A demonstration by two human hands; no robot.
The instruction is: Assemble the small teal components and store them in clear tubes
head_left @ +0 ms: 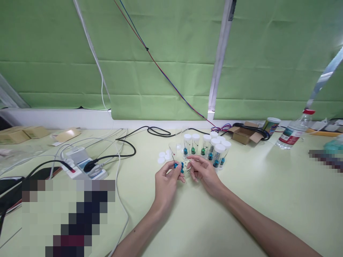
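Across the back, green blinds [160, 82]; below, filling the foreground, a pale table [241, 221]. Standing in a close cluster just beyond the right hand [207, 175], upright clear tubes [219, 149] with white tops and blue or green pieces low inside. Almost fingertip to fingertip in front of them, that hand and the left hand [166, 180]. Farther right, a clear bottle [292, 134] with a red cap; between bottle and tubes, toward the back, an open cardboard box [245, 135]. Beyond the left fingers, loose white caps [161, 160]. Clamped between left thumb and fingers, above the table, a small blue piece [182, 167], showing on both sides of the thumb tip. At its left end, a thin stem [172, 155], long axis steep, pointing up and away with a slight lean left (join partly hidden by fingers). Right thumb and forefinger close together just beside the piece; impossible to make out whether pinching anything.
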